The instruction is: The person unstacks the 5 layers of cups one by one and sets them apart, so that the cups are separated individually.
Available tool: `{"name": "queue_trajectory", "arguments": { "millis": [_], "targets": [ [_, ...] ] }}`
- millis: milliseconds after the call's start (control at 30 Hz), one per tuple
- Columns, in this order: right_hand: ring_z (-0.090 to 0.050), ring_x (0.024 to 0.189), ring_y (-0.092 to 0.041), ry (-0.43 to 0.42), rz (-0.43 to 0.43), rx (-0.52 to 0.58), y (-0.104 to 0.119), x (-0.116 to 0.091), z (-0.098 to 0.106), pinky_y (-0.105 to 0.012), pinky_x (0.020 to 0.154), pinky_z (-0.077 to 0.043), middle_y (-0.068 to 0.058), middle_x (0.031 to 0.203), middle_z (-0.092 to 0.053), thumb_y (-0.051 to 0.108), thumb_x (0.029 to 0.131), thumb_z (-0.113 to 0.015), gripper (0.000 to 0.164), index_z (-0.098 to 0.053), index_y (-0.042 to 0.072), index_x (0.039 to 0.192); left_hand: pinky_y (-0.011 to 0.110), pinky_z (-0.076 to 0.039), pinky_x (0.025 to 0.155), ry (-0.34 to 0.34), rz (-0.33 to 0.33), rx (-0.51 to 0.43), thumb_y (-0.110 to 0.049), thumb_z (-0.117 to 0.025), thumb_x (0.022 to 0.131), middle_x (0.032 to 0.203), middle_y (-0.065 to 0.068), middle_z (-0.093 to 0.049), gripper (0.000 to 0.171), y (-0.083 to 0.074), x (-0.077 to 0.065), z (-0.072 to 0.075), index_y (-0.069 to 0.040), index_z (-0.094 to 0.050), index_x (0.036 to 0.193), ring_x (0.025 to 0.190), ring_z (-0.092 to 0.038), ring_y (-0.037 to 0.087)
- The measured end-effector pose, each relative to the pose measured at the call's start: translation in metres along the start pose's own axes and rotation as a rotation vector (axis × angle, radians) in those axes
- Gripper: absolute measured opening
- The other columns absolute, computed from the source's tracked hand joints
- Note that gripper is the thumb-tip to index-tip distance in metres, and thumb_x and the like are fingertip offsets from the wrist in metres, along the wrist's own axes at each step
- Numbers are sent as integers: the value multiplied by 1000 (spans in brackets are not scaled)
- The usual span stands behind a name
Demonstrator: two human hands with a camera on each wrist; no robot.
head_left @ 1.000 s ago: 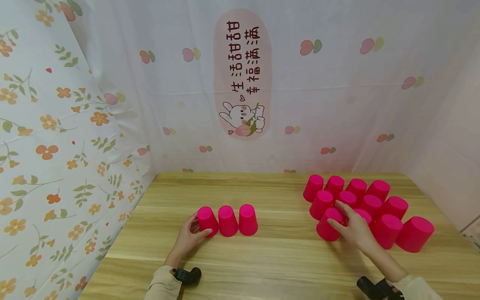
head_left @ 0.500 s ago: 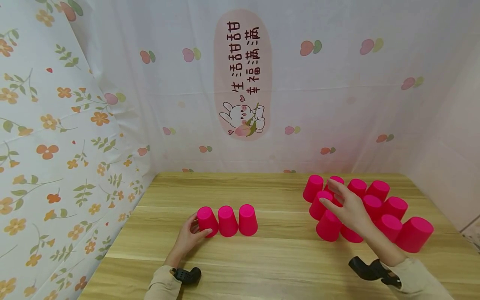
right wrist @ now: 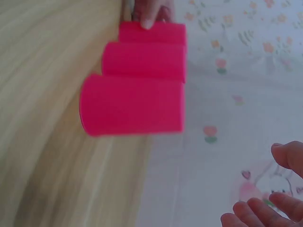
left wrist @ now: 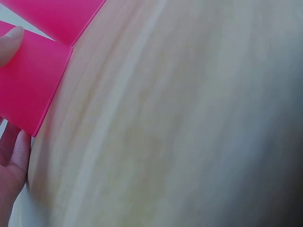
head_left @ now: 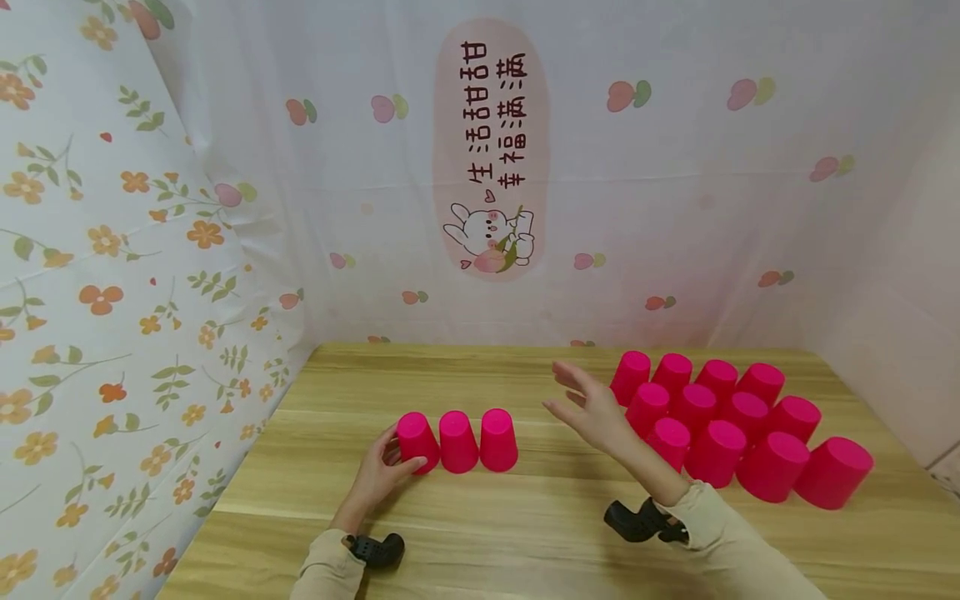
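Observation:
Three pink cups stand upside down in a row left of centre in the head view. My left hand (head_left: 378, 475) grips the leftmost cup (head_left: 417, 443), thumb on its near side and fingers behind; the left wrist view shows the thumb (left wrist: 10, 45) against the pink wall. Beside it are the middle cup (head_left: 458, 442) and the right-hand cup (head_left: 498, 440), which looks largest in the right wrist view. My right hand (head_left: 600, 417) hovers right of this row, fingers spread and holding nothing. Its fingertips (right wrist: 258, 213) show at the lower right of the right wrist view.
A block of several more upturned pink cups (head_left: 716, 454) stands at the table's right side, in rows. My right forearm overlaps its left edge. The wooden table (head_left: 480, 533) ends at a patterned curtain (head_left: 660, 208) behind and another on the left.
My right hand has come off the right-hand block of cups, rising and moving left toward the row of three. My left hand keeps its grip on the leftmost cup.

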State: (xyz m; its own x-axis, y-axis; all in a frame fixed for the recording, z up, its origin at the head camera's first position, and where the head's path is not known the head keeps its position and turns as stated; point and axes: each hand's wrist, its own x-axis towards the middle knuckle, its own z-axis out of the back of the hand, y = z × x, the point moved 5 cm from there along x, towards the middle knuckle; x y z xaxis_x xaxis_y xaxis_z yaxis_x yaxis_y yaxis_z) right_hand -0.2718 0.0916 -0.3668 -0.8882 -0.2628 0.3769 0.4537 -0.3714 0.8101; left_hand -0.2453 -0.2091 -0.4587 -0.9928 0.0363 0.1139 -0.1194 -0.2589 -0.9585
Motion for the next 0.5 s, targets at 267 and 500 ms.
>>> {"name": "queue_trajectory", "arguments": {
  "millis": [267, 500],
  "targets": [
    [-47, 110, -36, 88, -47, 44, -8, 1, -57, -47, 87, -42, -23, 120, -49, 2, 77, -66, 51, -45, -7, 123, 45, -36, 94, 3, 11, -9, 2, -68, 74, 118, 22, -48, 57, 0, 2, 0, 5, -43, 125, 110, -45, 38],
    [-49, 107, -36, 143, -82, 22, -25, 1, -82, -48, 82, -45, -20, 117, -52, 6, 75, -69, 52, -47, -5, 121, 45, -37, 93, -5, 12, -13, 4, -68, 73, 118, 24, -48, 58, 2, 1, -1, 6, -42, 126, 110, -45, 39]
  ]
}}
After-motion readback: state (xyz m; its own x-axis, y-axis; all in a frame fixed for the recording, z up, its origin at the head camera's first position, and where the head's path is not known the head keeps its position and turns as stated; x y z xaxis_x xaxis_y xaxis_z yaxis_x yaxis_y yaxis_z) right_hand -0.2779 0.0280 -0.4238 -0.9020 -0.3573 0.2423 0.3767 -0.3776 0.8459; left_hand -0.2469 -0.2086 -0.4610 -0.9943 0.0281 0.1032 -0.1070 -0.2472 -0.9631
